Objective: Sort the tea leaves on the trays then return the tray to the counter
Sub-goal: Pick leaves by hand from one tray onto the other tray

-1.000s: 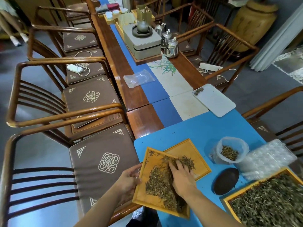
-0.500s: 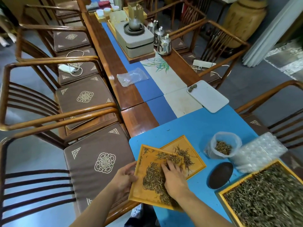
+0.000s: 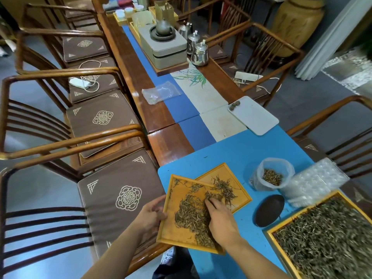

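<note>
Two hands working: left hand [image 3: 150, 217] grips tilted tray [image 3: 173, 224] by its edge (steadying it), right hand [image 3: 220, 219] lies flat-fingered, holding nothing, raking tea leaves [image 3: 191, 216] toward second tray [image 3: 240, 195] beneath.

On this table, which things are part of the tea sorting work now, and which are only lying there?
In use:
- left hand gripping the near tray
- right hand on the tea leaves
- second small tray underneath
- large tray of leaves
- bag of leaves, perhaps

Lying about:
- white tray
- empty plastic bag
- metal pots
- dark dish
- bubble wrap
</note>
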